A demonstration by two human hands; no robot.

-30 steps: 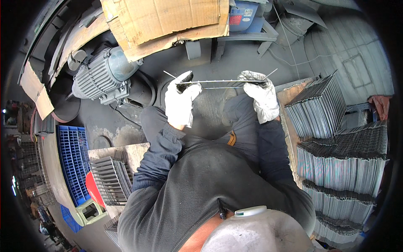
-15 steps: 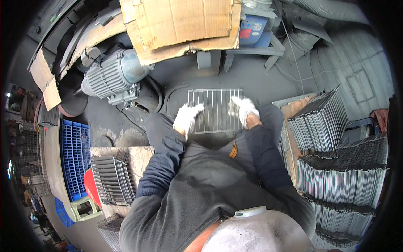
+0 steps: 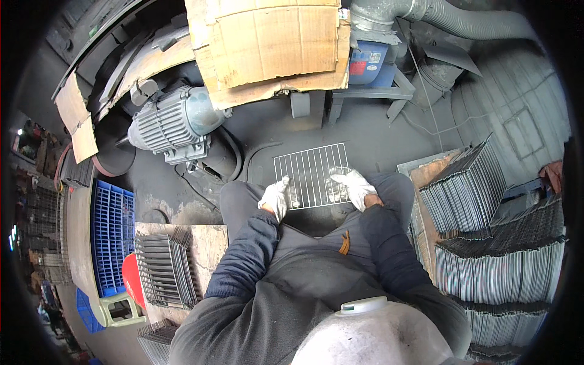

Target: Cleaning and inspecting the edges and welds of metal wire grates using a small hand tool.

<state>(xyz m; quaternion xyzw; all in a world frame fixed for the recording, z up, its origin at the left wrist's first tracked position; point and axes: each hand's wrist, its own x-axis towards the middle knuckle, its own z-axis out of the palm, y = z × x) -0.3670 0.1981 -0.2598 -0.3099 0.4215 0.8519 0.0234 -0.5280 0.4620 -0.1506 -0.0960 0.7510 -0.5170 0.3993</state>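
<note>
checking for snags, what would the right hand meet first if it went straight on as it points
The right hand would first meet the bars of the wire rack it holds. Beyond the rack, its line seems to run toward the finned electric motor, though depth is unclear.

The grid [image 3: 313,176] is between the left hand [image 3: 275,199] and right hand [image 3: 354,188]. Ahead, the motor [image 3: 173,125] stands left of the cardboard [image 3: 274,48]. To the right, stacks [image 3: 499,267] stand one behind another. Left, a board [image 3: 210,243] bears another stack [image 3: 164,271]; farther left is a crate [image 3: 114,237].
</note>
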